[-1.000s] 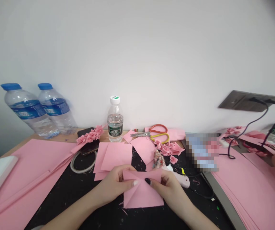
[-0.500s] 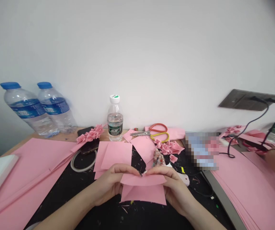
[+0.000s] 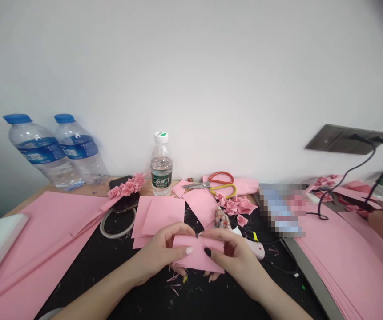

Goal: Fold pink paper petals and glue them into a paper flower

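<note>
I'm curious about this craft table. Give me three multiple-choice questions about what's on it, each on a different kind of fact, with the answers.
1. Where are the scissors?
A. Near the table's front edge
B. At the table's left end
C. At the far edge, right of the white-capped bottle

2. How many blue-capped water bottles are by the wall?
A. One
B. Two
C. Three

3. What state is the pink paper between the left hand and right hand in?
A. Folded and held by both hands
B. Flat and untouched
C. Cut into strips

Answers:
1. C, their red and yellow handles lie there.
2. B, two lean side by side.
3. A, both hands grip its folded layers.
</note>
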The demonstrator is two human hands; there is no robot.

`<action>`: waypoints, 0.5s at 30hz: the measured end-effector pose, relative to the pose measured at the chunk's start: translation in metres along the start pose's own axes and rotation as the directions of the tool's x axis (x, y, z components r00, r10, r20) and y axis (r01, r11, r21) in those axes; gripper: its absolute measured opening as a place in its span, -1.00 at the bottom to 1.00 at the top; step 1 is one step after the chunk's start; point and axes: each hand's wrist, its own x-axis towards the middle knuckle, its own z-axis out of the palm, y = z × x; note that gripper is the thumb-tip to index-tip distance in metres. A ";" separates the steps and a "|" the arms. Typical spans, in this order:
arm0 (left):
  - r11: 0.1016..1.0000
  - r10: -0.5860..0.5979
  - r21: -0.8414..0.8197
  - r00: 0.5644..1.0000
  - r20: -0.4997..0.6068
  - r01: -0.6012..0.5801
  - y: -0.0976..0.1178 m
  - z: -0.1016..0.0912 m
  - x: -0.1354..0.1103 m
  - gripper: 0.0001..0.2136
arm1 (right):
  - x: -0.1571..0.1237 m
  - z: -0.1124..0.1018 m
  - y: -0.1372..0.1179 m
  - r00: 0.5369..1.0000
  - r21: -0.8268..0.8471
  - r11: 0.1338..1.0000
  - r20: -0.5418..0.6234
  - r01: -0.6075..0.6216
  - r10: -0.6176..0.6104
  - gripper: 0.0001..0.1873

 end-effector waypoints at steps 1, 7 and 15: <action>1.000 0.001 0.007 1.000 -0.010 -0.001 -0.001 0.000 0.000 -0.74 | 0.001 0.000 0.000 1.000 -0.003 1.000 -0.015 -0.002 0.002 -0.70; 0.999 -0.011 0.042 0.997 -0.078 0.014 -0.004 -0.001 0.003 -0.70 | 0.002 -0.001 0.001 0.998 -0.049 0.998 -0.059 0.026 -0.029 -0.70; 0.998 0.010 0.067 0.988 -0.153 0.000 -0.008 0.000 0.007 -0.70 | 0.005 -0.002 0.004 0.991 -0.079 0.996 -0.124 0.031 -0.040 -0.71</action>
